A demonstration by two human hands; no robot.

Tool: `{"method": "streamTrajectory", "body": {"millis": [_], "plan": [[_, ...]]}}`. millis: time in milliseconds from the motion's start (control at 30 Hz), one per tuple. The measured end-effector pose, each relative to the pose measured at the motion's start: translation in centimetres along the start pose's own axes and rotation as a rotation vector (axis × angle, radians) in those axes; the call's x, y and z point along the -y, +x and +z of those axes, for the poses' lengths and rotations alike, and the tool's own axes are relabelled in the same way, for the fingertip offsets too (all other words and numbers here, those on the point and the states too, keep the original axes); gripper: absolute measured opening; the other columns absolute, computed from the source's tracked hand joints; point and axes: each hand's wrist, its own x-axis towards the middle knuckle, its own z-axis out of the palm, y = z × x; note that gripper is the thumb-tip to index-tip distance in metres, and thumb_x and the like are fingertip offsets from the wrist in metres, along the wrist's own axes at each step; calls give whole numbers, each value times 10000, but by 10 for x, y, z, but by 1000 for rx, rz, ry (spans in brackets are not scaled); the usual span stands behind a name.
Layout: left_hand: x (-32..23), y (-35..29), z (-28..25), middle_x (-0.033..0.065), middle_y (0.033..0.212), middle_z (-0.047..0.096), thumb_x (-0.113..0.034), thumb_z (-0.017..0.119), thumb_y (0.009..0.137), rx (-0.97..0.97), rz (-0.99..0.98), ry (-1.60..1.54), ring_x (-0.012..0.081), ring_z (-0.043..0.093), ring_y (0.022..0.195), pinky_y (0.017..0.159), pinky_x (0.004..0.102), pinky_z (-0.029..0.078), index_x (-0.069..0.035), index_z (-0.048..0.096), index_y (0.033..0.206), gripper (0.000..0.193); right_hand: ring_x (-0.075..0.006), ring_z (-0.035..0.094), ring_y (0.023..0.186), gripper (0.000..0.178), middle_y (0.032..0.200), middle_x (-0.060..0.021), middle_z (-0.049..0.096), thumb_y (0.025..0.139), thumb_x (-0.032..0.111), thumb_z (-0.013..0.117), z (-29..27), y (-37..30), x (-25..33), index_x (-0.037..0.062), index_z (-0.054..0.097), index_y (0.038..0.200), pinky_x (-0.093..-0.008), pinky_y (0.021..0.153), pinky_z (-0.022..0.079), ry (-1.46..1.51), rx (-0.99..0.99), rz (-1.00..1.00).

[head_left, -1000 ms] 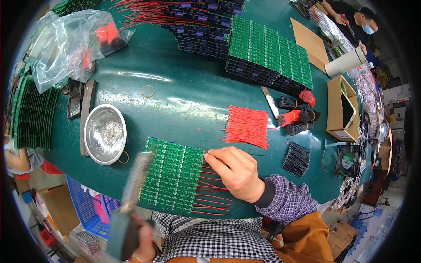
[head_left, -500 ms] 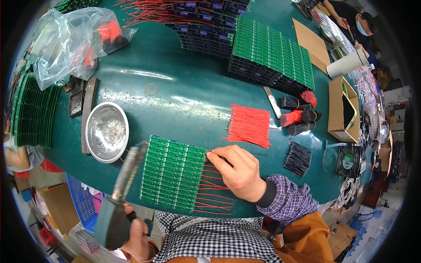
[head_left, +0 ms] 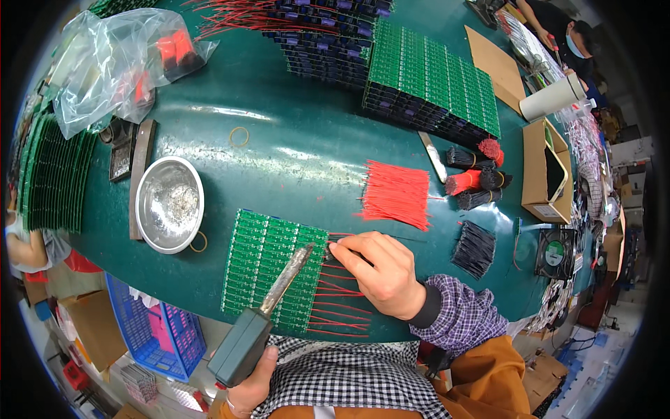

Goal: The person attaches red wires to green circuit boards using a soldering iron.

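A green panel of small circuit boards (head_left: 269, 279) lies at the table's front edge, with red wires (head_left: 342, 322) sticking out from its right side. In my left hand (head_left: 257, 384) is a soldering gun (head_left: 241, 342), its long metal tip reaching over the panel toward the upper right edge. My right hand (head_left: 385, 274) is closed in a pinch at that edge, holding a thin wire whose end is mostly hidden by the fingers. Beyond the right hand lies a pile of red wires (head_left: 396, 195). To its right sits a bundle of black wires (head_left: 474, 249).
A metal bowl (head_left: 169, 204) stands left of the panel. Stacked circuit panels (head_left: 433, 77) rise at the back. Tied wire bundles (head_left: 479, 199), a cardboard box (head_left: 546, 171) and a fan (head_left: 555, 253) are at right. A plastic bag (head_left: 105, 70) lies back left; a blue basket (head_left: 157, 335) is below the table.
My left hand has brought the soldering gun from the panel's left side rightward over it, the tip now near my right fingers. The right hand stays almost in place, still pinching.
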Motion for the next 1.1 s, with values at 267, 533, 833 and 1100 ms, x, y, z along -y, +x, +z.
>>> {"method": "streamTrajectory", "body": {"millis": [267, 533, 833, 1100], "plan": [[-24, 16, 13, 139, 890, 709, -89, 835, 817, -25, -128, 85, 280, 689, 721, 665, 375, 536, 29, 745, 1030, 260, -247, 721, 828, 321, 975, -88, 726, 750, 39, 734, 2, -1, 0, -2, 765, 1067, -350, 667, 568, -15, 12, -2], [-21, 17, 15, 140, 882, 706, -89, 830, 808, -8, -105, 113, 286, 687, 712, 659, 374, 534, 28, 744, 1020, 257, -238, 717, 834, 325, 981, -84, 722, 745, 48, 731, 3, 0, 1, -8, 766, 1063, -344, 673, 569, -33, 24, -10], [-18, 16, 13, 135, 868, 700, -77, 816, 815, 1, -65, 135, 292, 672, 698, 649, 389, 527, 29, 746, 1007, 230, -232, 716, 827, 318, 978, -86, 720, 746, 50, 731, 3, 0, 0, -12, 768, 1056, -336, 671, 576, -44, 29, -12], [13, -3, -3, 119, 1061, 720, 28, 767, 920, 56, 16, 69, 129, 641, 750, 626, 273, 520, 70, 671, 1272, 367, -234, 715, 825, 324, 975, -86, 719, 740, 46, 735, 4, 1, 1, -14, 765, 1057, -339, 669, 576, -45, 24, -7]]}}
